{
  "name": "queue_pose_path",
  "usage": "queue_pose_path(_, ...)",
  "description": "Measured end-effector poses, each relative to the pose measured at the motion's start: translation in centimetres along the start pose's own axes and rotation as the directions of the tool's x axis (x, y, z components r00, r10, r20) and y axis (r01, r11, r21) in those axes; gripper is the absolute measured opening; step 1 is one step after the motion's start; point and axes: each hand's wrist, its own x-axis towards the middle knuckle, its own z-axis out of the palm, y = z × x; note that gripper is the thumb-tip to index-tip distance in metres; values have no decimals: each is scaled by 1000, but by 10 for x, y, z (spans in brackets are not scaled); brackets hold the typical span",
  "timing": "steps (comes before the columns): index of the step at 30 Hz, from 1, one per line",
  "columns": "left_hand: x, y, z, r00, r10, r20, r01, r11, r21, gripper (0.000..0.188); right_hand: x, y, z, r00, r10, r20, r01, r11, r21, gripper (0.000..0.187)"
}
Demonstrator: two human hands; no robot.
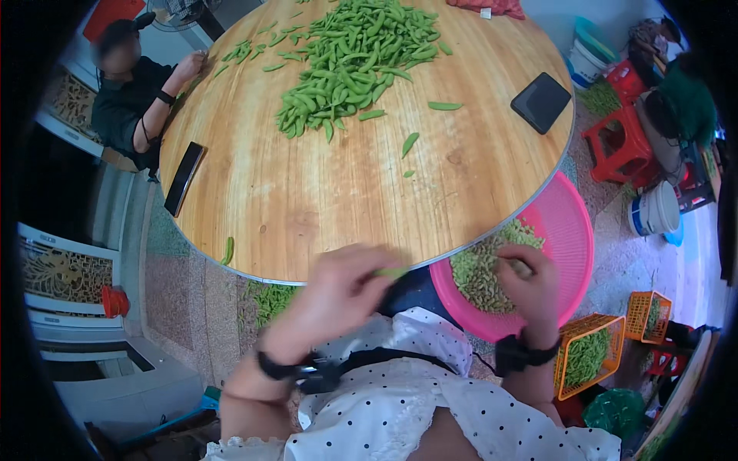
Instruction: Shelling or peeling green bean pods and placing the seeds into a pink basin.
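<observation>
A green bean pod pokes out from the fingers of my left hand, which is closed and blurred at the table's near edge. My right hand hangs over a pink basin, its fingers curled together; what they hold, if anything, I cannot make out. Inside the basin lies a heap of pale shelled beans, partly behind that hand. Farther up the round wooden table spreads a big pile of green bean pods, with a few loose pods nearer me.
A dark phone lies at the table's left edge and a black tablet-like device at its right. Another person sits at the far left. Orange crates of pods and a red stool stand on the right.
</observation>
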Motion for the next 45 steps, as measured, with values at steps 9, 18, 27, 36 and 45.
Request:
queue_pose_path(9, 48, -14, -60, 924, -375, -70, 382, 904, 193, 17, 3, 38, -63, 986, 164, -17, -164, 966, -201, 11)
queue_pose_path(18, 227, -61, 29, 968, 191, -165, -73, 838, 541, 23, 5, 21, -41, 998, 29, -53, -33, 997, -68, 9)
queue_pose_path(27, 155, -18, 23, 963, -130, 236, 245, 787, -566, 12, 24, -13, -22, 953, 239, 185, -302, 804, 512, 13)
queue_pose_path(36, 59, -5, 37, 968, -143, 206, 247, 685, -685, 20, 41, -19, 27, 915, 178, 363, -394, 590, 705, 12)
queue_pose_path(45, 52, -10, 31, 934, -269, 233, 353, 609, -710, 14, 30, -35, 22, 922, 77, 379, -303, 751, 586, 20)
